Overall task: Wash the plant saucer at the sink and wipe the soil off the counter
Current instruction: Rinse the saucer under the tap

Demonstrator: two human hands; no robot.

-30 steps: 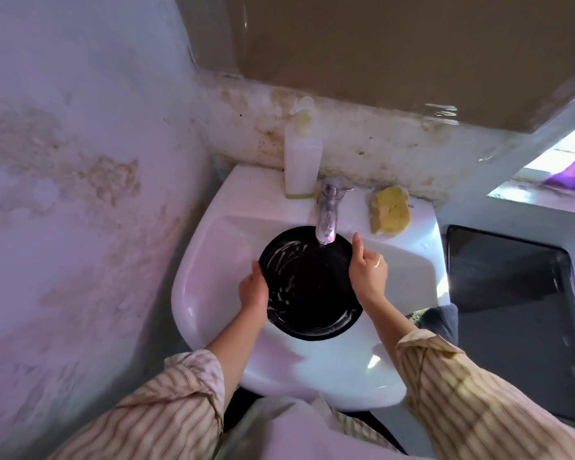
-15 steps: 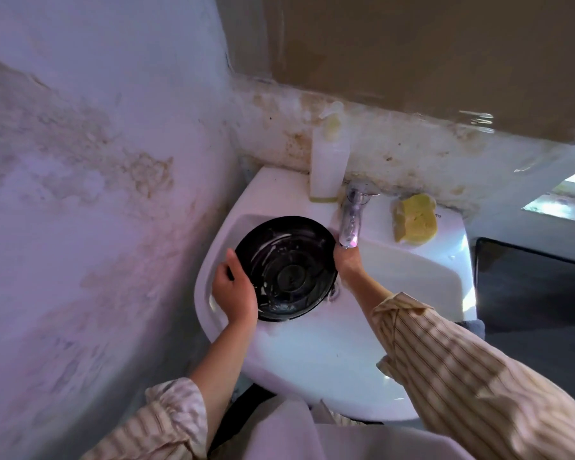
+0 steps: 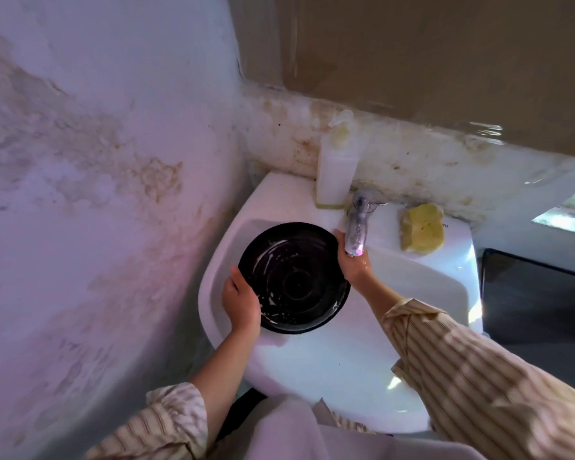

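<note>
One black saucer (image 3: 294,277) is held tilted over the left part of the white sink (image 3: 329,366), w/ soap streaks on its inside. Left hand (image 3: 241,302) grips the lower-left rim, thumb on the inside face, fingers curled behind the rim. Right hand (image 3: 352,263) holds the upper-right rim just under the tap (image 3: 357,229); its fingers are mostly hidden behind the saucer, so can't tell exactly how they lie. Both sleeves are striped.

On the sink's back ledge: 1 white soap bottle (image 3: 336,174) left of the tap, 1 yellow sponge (image 3: 420,232) right of it. Sink sits in a corner; stained, peeling wall (image 3: 97,177) at left & behind, brown panel (image 3: 429,54) above. One dark tray (image 3: 538,297) lies right of the sink.
</note>
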